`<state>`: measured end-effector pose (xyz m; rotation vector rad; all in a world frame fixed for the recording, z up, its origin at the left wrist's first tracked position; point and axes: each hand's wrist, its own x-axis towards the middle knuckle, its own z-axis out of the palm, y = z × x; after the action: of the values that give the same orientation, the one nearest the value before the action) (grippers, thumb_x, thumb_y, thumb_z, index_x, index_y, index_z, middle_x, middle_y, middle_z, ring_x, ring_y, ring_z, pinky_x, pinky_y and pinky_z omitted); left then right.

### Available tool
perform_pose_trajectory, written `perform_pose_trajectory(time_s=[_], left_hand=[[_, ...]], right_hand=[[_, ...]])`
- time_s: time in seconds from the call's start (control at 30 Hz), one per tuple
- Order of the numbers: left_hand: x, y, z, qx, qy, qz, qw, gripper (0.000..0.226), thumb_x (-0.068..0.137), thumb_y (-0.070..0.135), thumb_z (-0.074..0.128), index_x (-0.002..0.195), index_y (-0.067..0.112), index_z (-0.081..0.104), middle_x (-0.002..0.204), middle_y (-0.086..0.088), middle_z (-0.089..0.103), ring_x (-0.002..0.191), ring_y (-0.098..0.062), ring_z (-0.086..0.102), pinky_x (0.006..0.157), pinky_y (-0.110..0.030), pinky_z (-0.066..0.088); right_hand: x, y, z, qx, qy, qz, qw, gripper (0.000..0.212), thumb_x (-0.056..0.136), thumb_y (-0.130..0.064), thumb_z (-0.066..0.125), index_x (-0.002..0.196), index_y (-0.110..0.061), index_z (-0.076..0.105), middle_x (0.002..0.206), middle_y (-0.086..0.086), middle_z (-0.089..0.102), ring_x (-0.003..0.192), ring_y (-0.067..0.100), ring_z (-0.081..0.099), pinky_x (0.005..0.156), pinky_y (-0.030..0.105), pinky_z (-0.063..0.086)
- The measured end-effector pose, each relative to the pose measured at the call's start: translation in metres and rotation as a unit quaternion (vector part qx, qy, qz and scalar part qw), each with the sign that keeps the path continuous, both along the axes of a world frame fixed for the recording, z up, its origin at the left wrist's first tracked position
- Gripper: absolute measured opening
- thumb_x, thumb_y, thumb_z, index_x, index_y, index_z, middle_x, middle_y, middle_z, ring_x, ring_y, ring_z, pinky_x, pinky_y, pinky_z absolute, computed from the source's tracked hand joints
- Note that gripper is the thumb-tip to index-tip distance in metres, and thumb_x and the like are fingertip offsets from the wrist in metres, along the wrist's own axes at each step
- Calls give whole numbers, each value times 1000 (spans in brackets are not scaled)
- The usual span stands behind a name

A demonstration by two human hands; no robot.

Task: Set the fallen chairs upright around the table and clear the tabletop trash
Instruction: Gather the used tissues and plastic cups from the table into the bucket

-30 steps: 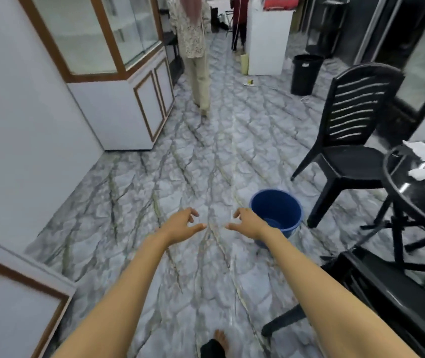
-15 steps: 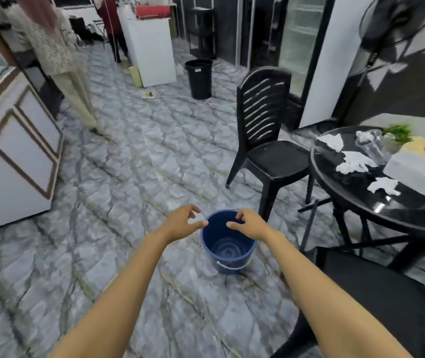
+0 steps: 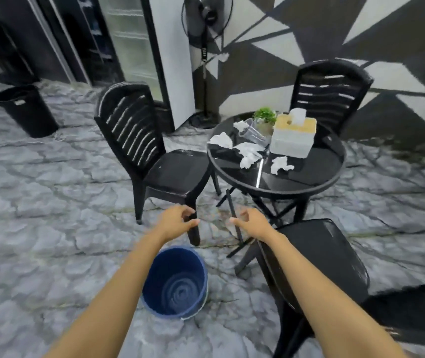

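Observation:
A round black table (image 3: 307, 184) stands ahead, with several crumpled white tissues (image 3: 248, 152) on its glass top. One black slatted chair (image 3: 139, 140) stands upright to the table's left, and another (image 3: 327, 91) behind it. A third black chair (image 3: 319, 257) is under my right forearm, close in front of the table. My left hand (image 3: 175, 220) and my right hand (image 3: 252, 220) hover empty in front of me with fingers loosely apart, short of the table. A blue bucket (image 3: 177, 282) sits on the floor below my left forearm.
On the table are a white tissue box (image 3: 292, 138), a clear holder (image 3: 251, 131) and a small green plant (image 3: 264, 115). A black bin (image 3: 26, 109) stands far left, a pedestal fan (image 3: 206, 19) by the patterned wall, and glass-door fridges behind.
My view has swung right from the open floor to the table and chairs. The blue bucket now lies nearer and lower. Both hands stay out in front, empty.

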<state>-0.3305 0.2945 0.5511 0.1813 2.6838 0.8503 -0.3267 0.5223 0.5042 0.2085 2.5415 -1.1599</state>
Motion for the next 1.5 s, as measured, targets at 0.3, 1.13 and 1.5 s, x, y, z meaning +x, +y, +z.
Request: perform_pose_trajectory(time_s=[0.3, 1.13, 1.5], left_hand=[[-107, 84, -27, 76, -16, -64, 995, 47, 84, 25, 66, 128, 12, 54, 135, -6, 54, 125, -20, 50, 102, -28, 37], [-280, 219, -111, 61, 14, -6, 998, 60, 83, 16, 66, 139, 14, 43, 106, -3, 47, 94, -13, 48, 80, -18, 35], [-237, 168, -99, 131, 50, 86, 986, 20, 80, 13, 68, 98, 8, 72, 92, -4, 72, 78, -10, 59, 71, -18, 47]], right_hand=[[-67, 80, -22, -12, 30, -131, 991, 54, 88, -41, 60, 126, -3, 51, 132, 15, 47, 120, 27, 49, 97, 32, 39], [-229, 174, -85, 139, 166, -140, 966, 39, 88, -27, 57, 127, -22, 57, 123, 1, 57, 111, 22, 46, 92, 32, 38], [-196, 131, -77, 20, 186, -211, 960, 30, 86, -17, 58, 116, -17, 61, 106, 1, 62, 92, 17, 58, 77, 32, 51]])
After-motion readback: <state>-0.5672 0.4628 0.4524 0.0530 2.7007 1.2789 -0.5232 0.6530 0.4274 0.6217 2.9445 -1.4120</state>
